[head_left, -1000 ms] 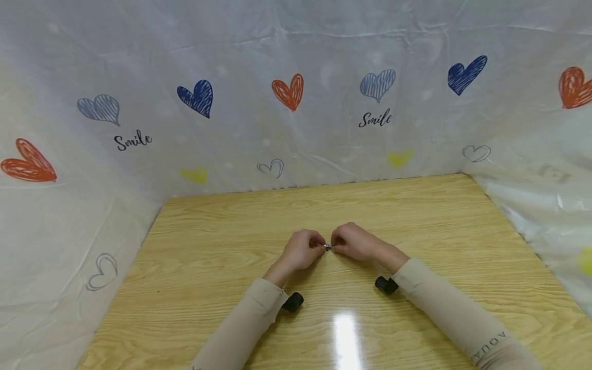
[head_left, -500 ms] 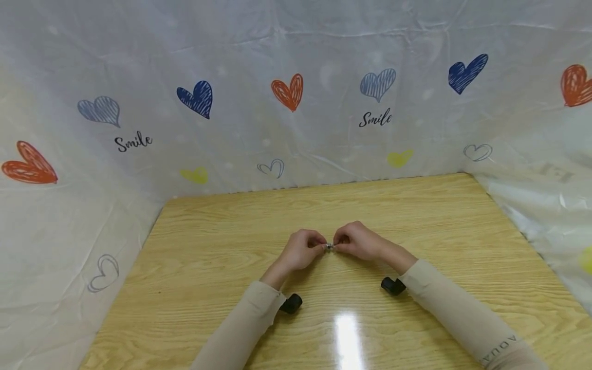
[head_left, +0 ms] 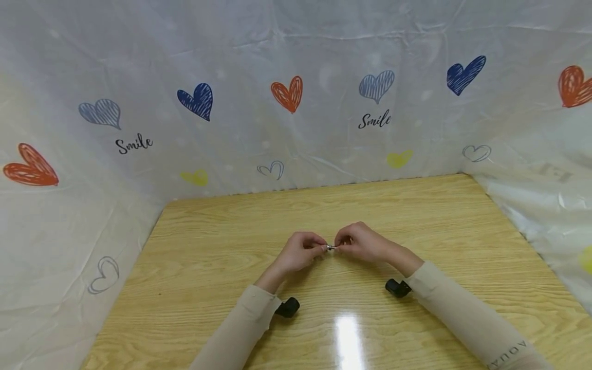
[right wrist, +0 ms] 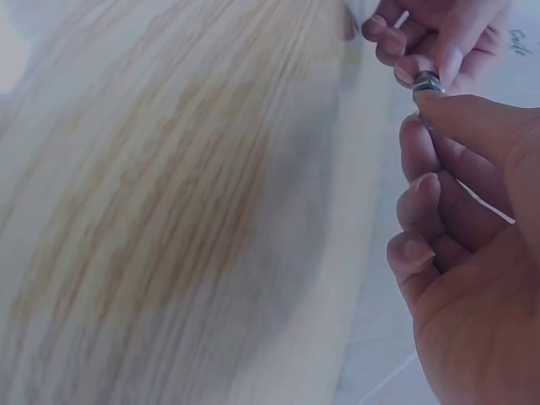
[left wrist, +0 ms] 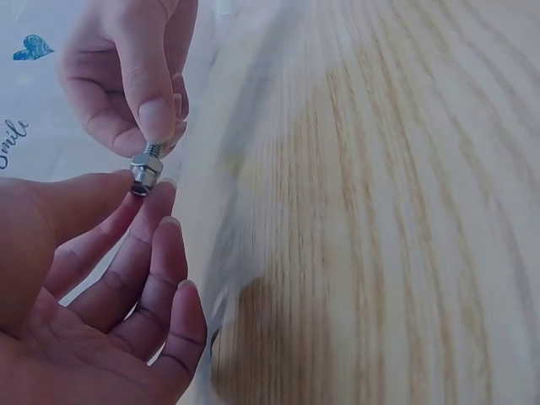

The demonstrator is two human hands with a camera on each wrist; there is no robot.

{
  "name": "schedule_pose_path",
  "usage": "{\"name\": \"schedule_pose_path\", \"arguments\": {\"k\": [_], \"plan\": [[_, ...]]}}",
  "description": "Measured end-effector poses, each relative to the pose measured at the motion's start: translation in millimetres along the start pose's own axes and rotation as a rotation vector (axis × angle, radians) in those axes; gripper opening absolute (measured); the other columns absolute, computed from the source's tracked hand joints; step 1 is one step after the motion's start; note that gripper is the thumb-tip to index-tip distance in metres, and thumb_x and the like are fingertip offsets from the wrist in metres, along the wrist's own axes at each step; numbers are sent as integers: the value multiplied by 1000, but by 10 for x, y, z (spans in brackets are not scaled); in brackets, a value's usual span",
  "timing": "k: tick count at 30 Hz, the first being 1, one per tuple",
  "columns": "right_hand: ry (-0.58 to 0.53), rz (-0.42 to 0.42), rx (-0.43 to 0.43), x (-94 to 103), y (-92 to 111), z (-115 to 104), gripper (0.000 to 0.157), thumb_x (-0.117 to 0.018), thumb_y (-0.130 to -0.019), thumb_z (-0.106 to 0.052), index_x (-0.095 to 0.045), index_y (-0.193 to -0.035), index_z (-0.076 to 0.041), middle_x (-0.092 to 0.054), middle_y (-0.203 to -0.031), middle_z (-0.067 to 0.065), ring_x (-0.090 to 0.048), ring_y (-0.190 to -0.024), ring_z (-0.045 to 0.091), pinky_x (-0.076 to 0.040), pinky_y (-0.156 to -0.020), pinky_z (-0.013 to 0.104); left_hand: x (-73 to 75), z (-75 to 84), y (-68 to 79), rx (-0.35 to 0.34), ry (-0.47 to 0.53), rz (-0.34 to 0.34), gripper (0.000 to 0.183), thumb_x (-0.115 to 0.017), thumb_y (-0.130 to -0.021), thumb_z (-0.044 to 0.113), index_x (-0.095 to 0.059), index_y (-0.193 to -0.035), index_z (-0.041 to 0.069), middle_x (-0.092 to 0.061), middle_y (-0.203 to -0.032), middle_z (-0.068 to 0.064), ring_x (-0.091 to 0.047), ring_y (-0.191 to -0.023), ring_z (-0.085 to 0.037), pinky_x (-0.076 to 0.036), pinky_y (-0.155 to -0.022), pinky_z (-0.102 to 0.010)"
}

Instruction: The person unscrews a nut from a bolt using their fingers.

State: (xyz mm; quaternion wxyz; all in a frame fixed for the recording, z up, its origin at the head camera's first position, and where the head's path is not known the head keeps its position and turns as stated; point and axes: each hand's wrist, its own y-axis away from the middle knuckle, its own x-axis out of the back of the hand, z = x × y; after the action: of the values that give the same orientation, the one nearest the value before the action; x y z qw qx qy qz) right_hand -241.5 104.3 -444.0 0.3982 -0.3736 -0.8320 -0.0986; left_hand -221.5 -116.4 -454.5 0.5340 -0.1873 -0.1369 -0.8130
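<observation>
A small silver bolt with a nut on its thread spans the gap between the two hands, just over the wooden table. My left hand pinches the bolt's head end between thumb and index finger, its other fingers loosely curled. From the opposite side, my right hand grips the threaded end with thumb and forefinger. In the right wrist view, the nut shows beyond the right thumb. Fingertips hide both ends of the bolt.
A white sheet printed with hearts and "Smile" lettering hangs behind the table and along both sides. Black wrist cameras stick out under the sleeves. A bright light reflection lies on the table's front part.
The right hand and forearm have shifted slightly to the right, and a bit more of the bolt shows between the hands. The left hand stays nearly in place, still pinching.
</observation>
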Motion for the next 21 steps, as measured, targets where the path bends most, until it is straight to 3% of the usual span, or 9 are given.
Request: {"name": "schedule_pose_path", "arguments": {"k": [7,12,16,21], "plan": [[-40,-2,7,12,23,-27,8,-65,-90,-17,-70,-91,-11,-64,-81,-7,-54,-69,11,-47,-61,27,23,8,73,78,109,-32,17,-67,-89,21,-70,-100,9,-69,-92,-13,-63,-83,-31,-51,-66,-37],[-77,5,8,16,45,-38,9,-65,-90,-19,-71,-90,-12,-63,-79,-9,-53,-68,12,-45,-60,29,20,-3,95,87,144,-32,19,-67,-89,23,-70,-100,9,-70,-94,-13,-62,-84,-35,-50,-66,-39],[-137,15,-8,17,56,-44,11,-66,-90,-21,-71,-91,-11,-66,-80,-2,-51,-66,15,-43,-58,29,27,-21,93,104,204,-36,18,-68,-88,20,-70,-100,7,-70,-95,-14,-61,-87,-40,-50,-66,-42],[-209,4,-23,22,67,-56,16,-63,-92,-20,-71,-95,-7,-68,-86,10,-54,-68,20,-45,-58,28,66,160,182,156,281,-56,17,-66,-89,14,-70,-102,3,-67,-100,-21,-55,-95,-49,-49,-72,-49]]}}
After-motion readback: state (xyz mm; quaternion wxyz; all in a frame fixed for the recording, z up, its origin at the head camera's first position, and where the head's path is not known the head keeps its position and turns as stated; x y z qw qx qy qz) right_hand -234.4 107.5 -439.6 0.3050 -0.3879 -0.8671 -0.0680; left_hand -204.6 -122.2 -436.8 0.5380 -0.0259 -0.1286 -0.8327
